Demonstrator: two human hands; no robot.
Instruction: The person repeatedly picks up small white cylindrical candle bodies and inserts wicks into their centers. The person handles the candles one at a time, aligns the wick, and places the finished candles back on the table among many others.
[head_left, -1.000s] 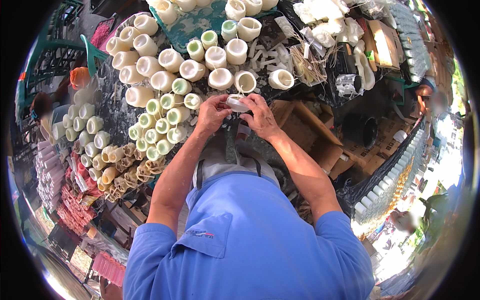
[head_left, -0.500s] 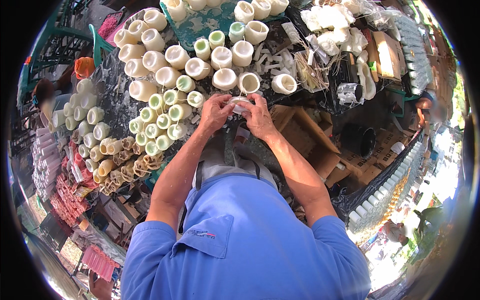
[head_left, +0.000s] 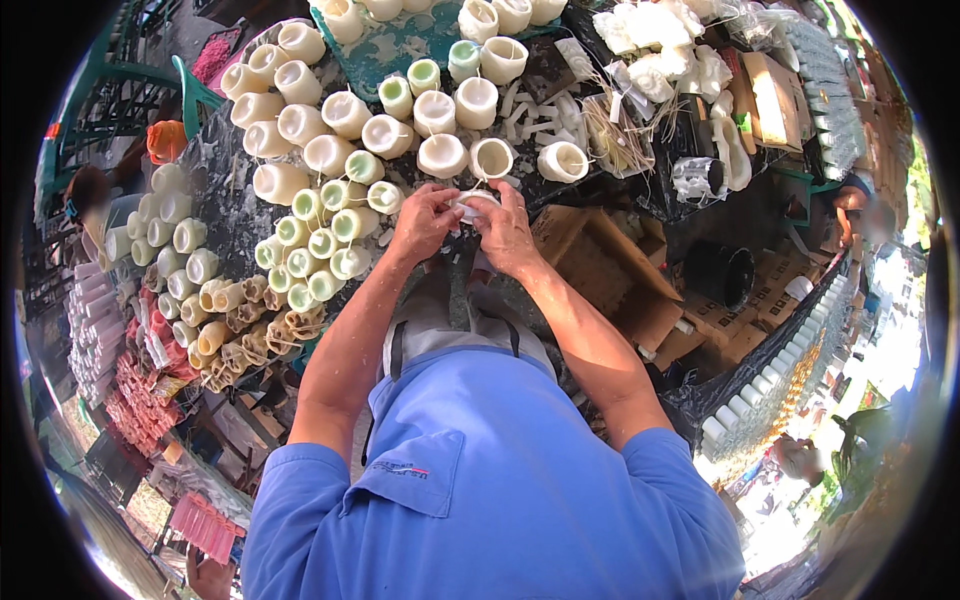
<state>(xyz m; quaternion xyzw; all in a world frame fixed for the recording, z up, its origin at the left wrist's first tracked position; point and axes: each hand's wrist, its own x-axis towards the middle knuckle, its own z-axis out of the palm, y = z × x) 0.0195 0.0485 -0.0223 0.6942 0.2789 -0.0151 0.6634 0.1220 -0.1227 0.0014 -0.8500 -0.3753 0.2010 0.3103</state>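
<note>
White round piece (head_left: 477,196) held between my two hands, just my side of the hollow candle (head_left: 491,158)

The piece sits below the hollow candle in my view; from above, I cannot tell how much gap separates them. My left hand (head_left: 422,225) is mostly closed, thumb and fingertips pinching the piece's near-left edge. My right hand (head_left: 508,238) is half curled, its thumb lying over the piece and its index finger reaching along the far side, toward the hollow candle.

To work it well, I judge that a light, even pinch serves best: it looks like wax, so hard thumb pressure could dent the face or chip the rim. The left fingertips should steady it while the right thumb does the finer work. A little more room from the hollow candle would guard against a knock, and the pale green candles (head_left: 322,243), left of that landmark, stand close enough to my left wrist to deserve care.

Compared with a second ago, my right thumb now crosses the piece and hides more of it; then, more of its white face showed. My left hand's pinch looks much the same. The hollow candle and its neighbours keep their places on the table (head_left: 222,165).
</note>
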